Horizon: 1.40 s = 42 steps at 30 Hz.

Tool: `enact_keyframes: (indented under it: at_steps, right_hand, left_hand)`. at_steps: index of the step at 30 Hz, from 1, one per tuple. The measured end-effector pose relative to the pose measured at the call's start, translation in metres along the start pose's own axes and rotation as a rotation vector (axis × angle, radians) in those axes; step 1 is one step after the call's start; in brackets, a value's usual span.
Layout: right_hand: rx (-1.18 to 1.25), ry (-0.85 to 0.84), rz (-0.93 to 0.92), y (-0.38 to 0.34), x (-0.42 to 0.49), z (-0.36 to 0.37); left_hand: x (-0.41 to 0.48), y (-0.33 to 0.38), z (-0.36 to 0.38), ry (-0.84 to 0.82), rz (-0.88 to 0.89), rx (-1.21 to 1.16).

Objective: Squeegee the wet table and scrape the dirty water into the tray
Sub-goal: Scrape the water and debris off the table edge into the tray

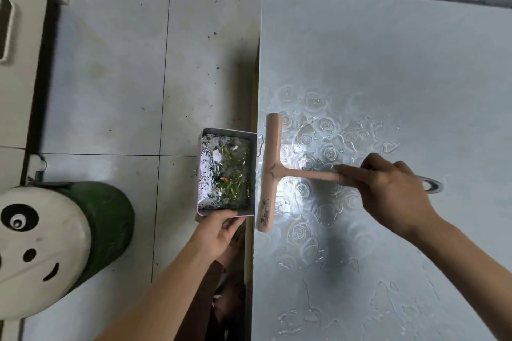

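A pink squeegee (270, 171) lies with its blade along the left edge of the wet grey table (388, 63). My right hand (388, 188) grips its handle, forefinger stretched along the shaft. Just off the table's edge, my left hand (219, 232) holds a rectangular metal tray (200, 171) by its near rim. The tray holds dirty water with green scraps and bits of white. Puddles and streaks of water (346, 141) lie on the rose-patterned tabletop to the right of the blade and near the front.
A green stool with a panda-face cushion (55, 243) stands on the tiled floor (124, 77) at the left. White furniture (19, 36) runs along the far left. The handle's dark hanging loop (432, 185) sticks out behind my right hand.
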State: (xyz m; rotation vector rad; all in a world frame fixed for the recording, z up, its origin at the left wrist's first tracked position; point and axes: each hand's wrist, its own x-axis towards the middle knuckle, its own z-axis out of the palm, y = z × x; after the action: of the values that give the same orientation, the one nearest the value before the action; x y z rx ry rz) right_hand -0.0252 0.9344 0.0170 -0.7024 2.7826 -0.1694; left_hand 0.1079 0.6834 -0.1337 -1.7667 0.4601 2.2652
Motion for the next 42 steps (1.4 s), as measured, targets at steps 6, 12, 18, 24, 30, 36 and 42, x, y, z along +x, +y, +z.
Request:
enact_keyframes:
  at_steps: [6,12,18,24,30,36,42]
  right_hand:
    - [0.031,0.007,0.023,0.004,0.000,-0.011]
    - [0.111,-0.128,0.392,0.033,0.019,-0.038]
    - [0.164,-0.067,0.338,0.010,0.066,-0.028]
    - [0.107,-0.119,0.254,-0.021,0.059,-0.008]
    - [0.192,-0.284,0.272,-0.045,-0.044,-0.014]
    - [0.259,-0.170,0.258,-0.001,-0.069,-0.044]
    - [0.071,-0.367,0.223,0.084,-0.103,-0.061]
  left_hand:
    - [-0.001,0.001,0.000,-0.005,-0.001,-0.001]
    - [-0.001,0.005,0.002,-0.014,-0.023,0.003]
    - [0.001,0.012,0.015,-0.010,-0.017,0.010]
    - [0.002,0.018,0.020,0.016,-0.014,0.050]
    - [0.003,0.021,0.020,0.024,-0.028,0.066]
    - [0.001,0.022,0.022,0.038,-0.024,0.076]
    - [0.005,0.029,0.017,0.023,-0.036,0.101]
